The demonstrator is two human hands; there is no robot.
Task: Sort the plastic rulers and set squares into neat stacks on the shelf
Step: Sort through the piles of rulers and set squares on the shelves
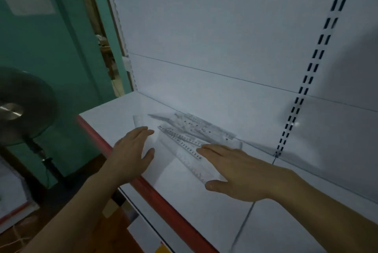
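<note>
A loose pile of clear plastic rulers and set squares [190, 132] lies on the white shelf [204, 207], spread from the left back toward the middle. My left hand [133, 150] hovers flat over the pile's left end, fingers straight, above a clear ruler [139, 122]. My right hand [237, 169] lies flat at the pile's right front side, fingertips on a long clear ruler [188, 150] and thumb spread toward the shelf's front. Neither hand grips anything. The picture is blurred, so single pieces are hard to tell apart.
The shelf has a red front edge [126, 173] and a white back panel with a slotted upright [306, 81]. A standing fan [18, 107] is at the left, beside a green wall. A lower shelf [147, 230] shows beneath.
</note>
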